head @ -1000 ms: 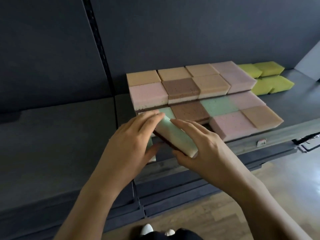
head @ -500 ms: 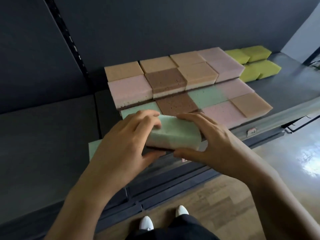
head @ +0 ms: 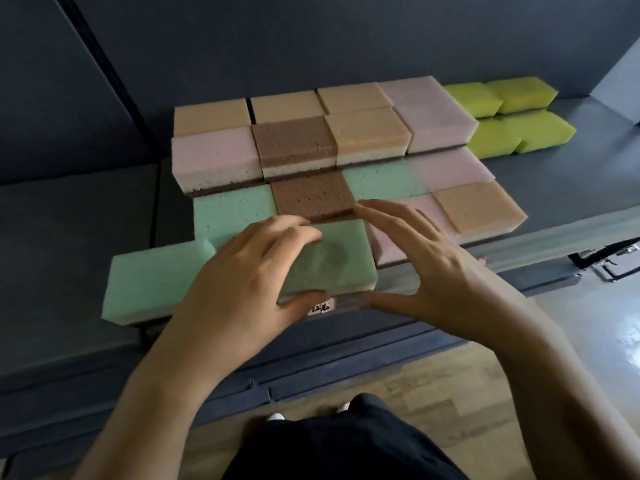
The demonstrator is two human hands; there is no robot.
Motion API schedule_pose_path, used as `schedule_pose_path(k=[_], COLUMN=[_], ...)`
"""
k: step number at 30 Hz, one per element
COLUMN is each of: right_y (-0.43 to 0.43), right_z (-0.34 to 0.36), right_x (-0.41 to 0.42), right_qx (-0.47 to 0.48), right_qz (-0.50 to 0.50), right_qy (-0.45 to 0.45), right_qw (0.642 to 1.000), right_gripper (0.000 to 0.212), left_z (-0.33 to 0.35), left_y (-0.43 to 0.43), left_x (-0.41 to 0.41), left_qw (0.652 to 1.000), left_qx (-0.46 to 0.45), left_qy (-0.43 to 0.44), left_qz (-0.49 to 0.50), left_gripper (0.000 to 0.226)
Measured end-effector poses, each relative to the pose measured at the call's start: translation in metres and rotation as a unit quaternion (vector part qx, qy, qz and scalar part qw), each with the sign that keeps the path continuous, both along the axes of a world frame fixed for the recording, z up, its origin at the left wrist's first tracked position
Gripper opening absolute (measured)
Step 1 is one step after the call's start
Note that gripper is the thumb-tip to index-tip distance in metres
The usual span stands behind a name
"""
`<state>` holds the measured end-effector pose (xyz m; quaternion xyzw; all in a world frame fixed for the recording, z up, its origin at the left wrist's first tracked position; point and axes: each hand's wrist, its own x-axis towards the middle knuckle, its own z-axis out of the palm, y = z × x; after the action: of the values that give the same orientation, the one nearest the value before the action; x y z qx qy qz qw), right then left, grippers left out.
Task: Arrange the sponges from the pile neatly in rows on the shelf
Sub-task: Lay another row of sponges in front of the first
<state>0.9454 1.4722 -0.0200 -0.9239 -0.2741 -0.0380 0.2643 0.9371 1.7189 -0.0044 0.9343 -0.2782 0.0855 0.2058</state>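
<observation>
Left hand pinching green rectangular foam sponge at grey shelf front; right hand hovering open at sponge's 3 o'clock.

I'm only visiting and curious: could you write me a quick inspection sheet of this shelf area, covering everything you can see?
Surface: dark grey shelf, with a small label on its front edge.
Job's things: tan, pink, brown and green sponges in rows, the back rows stacked; yellow-green sponges at the far right; a loose green sponge askew at the front left; the front green sponge at the hands.
Clutter: nothing seen.
Hands: left hand grips the front green sponge; right hand is open beside it, fingers spread.
Cables: nothing seen.
Surroundings: dark back panel, wooden floor.
</observation>
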Motion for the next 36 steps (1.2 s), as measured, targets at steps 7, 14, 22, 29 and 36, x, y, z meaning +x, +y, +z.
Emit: schedule_pose_path(k=[7,14,22,29,36], right_y=[-0.033,-0.037,-0.038,-0.039,-0.04], right_z=[-0.017,-0.021,-0.026,-0.026,-0.029], right_x=[0.02,0.024,0.025,0.026,0.027], right_qx=[-0.02,-0.032,-0.026,-0.026,-0.02], right_qz=[-0.053,-0.036,-0.031,-0.029,-0.032], right_qy=[-0.082,-0.088,-0.099,-0.092,-0.087], right_qw=[0.995,0.995,0.994,0.995,0.996], right_gripper=[0.048,0.045,0.044,0.042,0.043], left_z=[-0.011,-0.015,-0.016,-0.02,-0.028], left_y=[-0.021,-0.034,-0.045,-0.052,-0.058], left_x=[-0.004,-0.008,-0.009,-0.005,0.004], left_qw=[0.996,0.993,0.995,0.993,0.992], left_qx=[0.044,0.051,0.06,0.033,0.041], left_qy=[0.01,0.018,-0.034,-0.077,-0.056], left_qz=[0.072,0.104,0.07,0.084,0.105], left_gripper=[0.059,0.058,0.051,0.039,0.034])
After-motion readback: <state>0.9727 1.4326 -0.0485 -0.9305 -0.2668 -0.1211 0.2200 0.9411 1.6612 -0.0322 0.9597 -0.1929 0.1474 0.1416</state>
